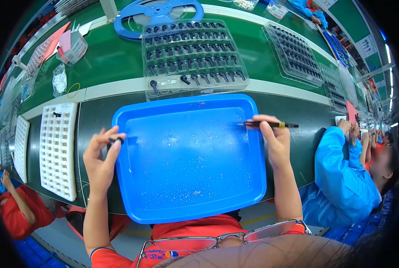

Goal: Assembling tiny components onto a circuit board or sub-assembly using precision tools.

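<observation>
In front of me a blue plastic tray (163, 172) sits across the bench edge, with many tiny pale specks scattered over its bottom. At its left rim, my left hand (102, 156) pinches a small black part (116, 140) between thumb and fingers; the part looks like the black stemmed pieces in the clear tray. Over the right rim, my right hand (276, 142) holds dark tweezers (271, 124), their tips pointing left above the blue tray. Beyond it lies a clear blister tray (191, 94) with rows of black stemmed parts; its nearest row has gaps.
A white foam tray (58, 152) with one black part stands at left. Behind are a blue reel (158, 12), a small bin (74, 47) and a yellow rubber band (74, 90). Another full blister tray (294, 53) lies far right. A co-worker in blue (346, 178) sits at right.
</observation>
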`<control>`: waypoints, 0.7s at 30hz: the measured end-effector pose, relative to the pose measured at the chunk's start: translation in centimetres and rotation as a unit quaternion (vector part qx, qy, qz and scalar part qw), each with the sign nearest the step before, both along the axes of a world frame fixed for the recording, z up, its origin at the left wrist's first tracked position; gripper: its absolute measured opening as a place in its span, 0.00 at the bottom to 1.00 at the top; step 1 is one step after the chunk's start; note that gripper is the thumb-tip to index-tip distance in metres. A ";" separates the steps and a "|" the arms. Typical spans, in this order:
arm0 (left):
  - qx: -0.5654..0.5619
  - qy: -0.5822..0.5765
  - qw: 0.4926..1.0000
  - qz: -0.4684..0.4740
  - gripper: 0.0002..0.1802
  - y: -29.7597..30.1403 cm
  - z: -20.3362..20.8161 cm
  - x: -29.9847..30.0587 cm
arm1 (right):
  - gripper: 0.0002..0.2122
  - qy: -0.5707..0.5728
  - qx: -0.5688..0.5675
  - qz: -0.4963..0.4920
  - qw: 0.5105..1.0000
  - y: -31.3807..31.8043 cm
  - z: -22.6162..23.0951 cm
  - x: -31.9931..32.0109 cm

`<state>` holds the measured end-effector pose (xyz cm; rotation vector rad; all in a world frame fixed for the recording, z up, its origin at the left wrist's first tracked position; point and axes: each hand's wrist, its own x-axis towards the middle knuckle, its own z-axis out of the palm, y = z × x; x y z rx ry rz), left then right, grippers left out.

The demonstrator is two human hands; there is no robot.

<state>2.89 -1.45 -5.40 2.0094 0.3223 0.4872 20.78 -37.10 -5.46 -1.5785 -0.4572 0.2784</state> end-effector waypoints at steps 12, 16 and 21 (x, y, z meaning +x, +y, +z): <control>-0.188 -0.112 0.975 -0.030 0.05 -0.6 -1.3 -2.1 | 0.13 -0.044 0.049 -0.005 0.998 2.3 3.4 -5.7; -0.222 -0.069 0.972 -0.038 0.04 -3.7 1.2 0.1 | 0.14 -0.006 0.054 -0.059 0.997 -0.8 1.9 -4.0; -0.232 -0.020 0.972 -0.028 0.03 -2.3 3.1 -1.3 | 0.14 0.072 0.066 -0.067 0.993 -0.6 0.7 -5.6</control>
